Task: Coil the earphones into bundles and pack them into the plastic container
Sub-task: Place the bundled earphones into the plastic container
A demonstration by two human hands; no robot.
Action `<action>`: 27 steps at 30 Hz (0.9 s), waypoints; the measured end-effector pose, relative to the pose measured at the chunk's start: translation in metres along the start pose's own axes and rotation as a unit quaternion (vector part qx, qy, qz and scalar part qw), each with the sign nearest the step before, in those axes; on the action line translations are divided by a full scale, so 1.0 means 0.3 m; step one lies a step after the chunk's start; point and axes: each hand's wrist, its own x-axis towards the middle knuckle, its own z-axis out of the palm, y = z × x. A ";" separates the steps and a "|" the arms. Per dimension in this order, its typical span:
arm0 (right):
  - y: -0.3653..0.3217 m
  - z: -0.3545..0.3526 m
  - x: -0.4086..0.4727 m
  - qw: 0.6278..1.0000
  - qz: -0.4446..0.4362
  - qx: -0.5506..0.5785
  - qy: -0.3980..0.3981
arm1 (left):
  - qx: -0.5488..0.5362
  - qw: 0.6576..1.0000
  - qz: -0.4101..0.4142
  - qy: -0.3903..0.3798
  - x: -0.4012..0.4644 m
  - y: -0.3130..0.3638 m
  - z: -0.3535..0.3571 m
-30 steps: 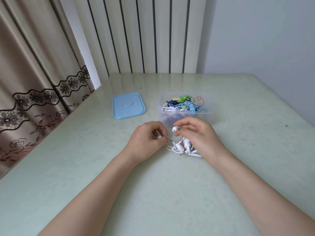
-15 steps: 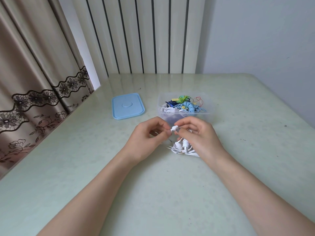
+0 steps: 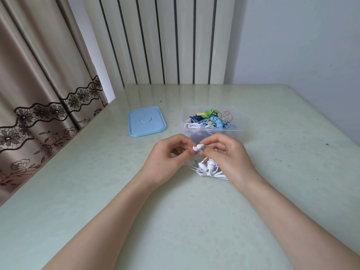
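White earphones (image 3: pixel 209 169) lie in a loose tangle on the table under my right hand (image 3: pixel 227 154). One white earbud (image 3: pixel 197 148) is lifted between my two hands: my right thumb and forefinger pinch it, and the fingertips of my left hand (image 3: pixel 167 155) pinch its other end. Just beyond my hands stands the clear plastic container (image 3: pixel 240 131), holding several coiled earphones in blue, green, white and red. Part of the white cable is hidden by my right palm.
The container's light blue lid (image 3: pixel 146 120) lies flat to the left of it. A curtain (image 3: pixel 35 90) hangs along the table's left edge, and a ribbed radiator (image 3: pixel 165 39) stands behind the far edge. Pale green tabletop (image 3: pixel 175 221) extends toward me.
My hands have come together. The left hand moved right from the cable and now pinches the same earbud as the right hand, which has risen slightly above the tangle.
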 end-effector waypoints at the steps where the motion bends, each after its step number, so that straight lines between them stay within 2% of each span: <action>1: -0.003 -0.001 -0.001 1.000 0.002 0.003 -0.001 | -0.002 1.000 0.000 0.001 0.000 0.000 0.000; 13: -0.025 -0.008 -0.006 0.998 0.037 0.039 -0.015 | -0.078 0.997 -0.014 0.002 0.002 0.017 0.006; 27: -0.042 -0.008 -0.012 0.997 0.048 0.060 -0.021 | -0.099 0.994 -0.043 -0.007 0.004 0.012 -0.003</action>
